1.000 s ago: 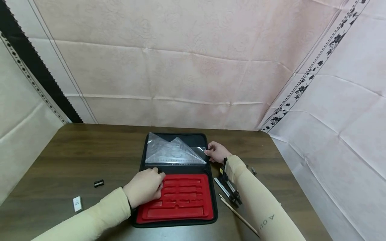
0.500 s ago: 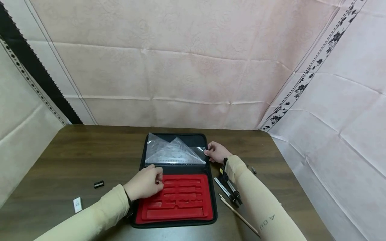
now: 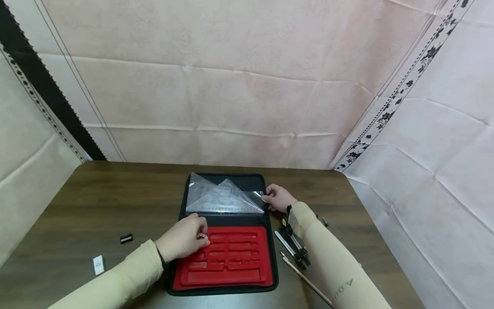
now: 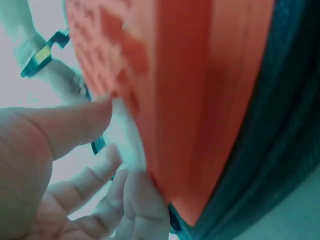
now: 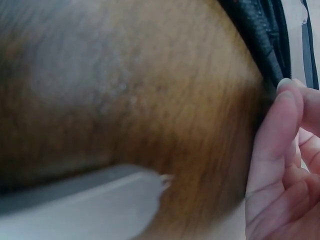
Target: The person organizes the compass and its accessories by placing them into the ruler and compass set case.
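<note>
A black zip case lies open on the table, with a red moulded tray (image 3: 227, 274) in its near half. Two clear set squares (image 3: 221, 199) lie against the lid (image 3: 247, 180) in the far half. Over the tray's left edge, my left hand (image 3: 183, 238) pinches a small whitish, see-through piece (image 4: 126, 135) between thumb and fingers; its exact kind I cannot tell. My right hand (image 3: 279, 197) pinches the lid's right edge, thumb and fingertip meeting on the black rim (image 5: 270, 55) in the right wrist view.
To the right of the case lie compasses (image 3: 295, 246), partly behind the right sleeve, and a pencil (image 3: 305, 279). On the left are a small black sharpener (image 3: 126, 238) and a white eraser (image 3: 98, 265). Patterned cloth (image 3: 251, 107) hangs behind the wooden table.
My left hand has drawn back slightly to the left over the tray, and the see-through piece in its fingers shows more. The right hand stays at the lid's edge.
</note>
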`<move>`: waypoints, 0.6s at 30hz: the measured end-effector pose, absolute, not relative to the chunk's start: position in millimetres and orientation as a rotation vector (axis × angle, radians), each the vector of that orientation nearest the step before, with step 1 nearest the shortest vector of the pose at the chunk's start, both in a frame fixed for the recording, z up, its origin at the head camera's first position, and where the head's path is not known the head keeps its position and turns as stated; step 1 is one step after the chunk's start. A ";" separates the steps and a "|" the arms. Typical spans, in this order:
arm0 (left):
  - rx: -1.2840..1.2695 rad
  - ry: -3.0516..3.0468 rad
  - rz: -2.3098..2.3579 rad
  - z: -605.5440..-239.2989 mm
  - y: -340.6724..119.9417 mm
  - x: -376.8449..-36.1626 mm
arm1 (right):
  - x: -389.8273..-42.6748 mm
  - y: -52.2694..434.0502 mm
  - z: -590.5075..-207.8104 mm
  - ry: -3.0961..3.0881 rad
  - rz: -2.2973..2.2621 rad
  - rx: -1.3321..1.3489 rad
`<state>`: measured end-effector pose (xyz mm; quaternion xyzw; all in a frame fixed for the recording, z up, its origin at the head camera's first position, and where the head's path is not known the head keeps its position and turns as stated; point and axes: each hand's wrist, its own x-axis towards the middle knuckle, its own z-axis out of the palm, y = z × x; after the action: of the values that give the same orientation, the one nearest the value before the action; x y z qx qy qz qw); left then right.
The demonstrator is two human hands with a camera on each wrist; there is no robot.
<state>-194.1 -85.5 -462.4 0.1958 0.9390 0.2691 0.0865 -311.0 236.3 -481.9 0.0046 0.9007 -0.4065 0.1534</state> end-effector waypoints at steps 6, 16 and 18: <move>0.372 2.686 0.872 -460.4 -102.3 -207.2 | -310.9 236.7 -481.7 2.595 -1.158 0.005; 0.356 2.693 0.752 -464.0 -105.9 -210.1 | -310.3 235.4 -481.4 2.592 -1.153 0.008; 0.352 2.706 0.727 -464.6 -105.5 -208.4 | -310.0 234.8 -481.3 2.593 -1.149 0.010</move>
<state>-208.4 -105.5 -464.6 0.1230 0.9462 0.2543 0.1580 -310.0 234.8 -481.3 0.0033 0.9035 -0.4005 0.1523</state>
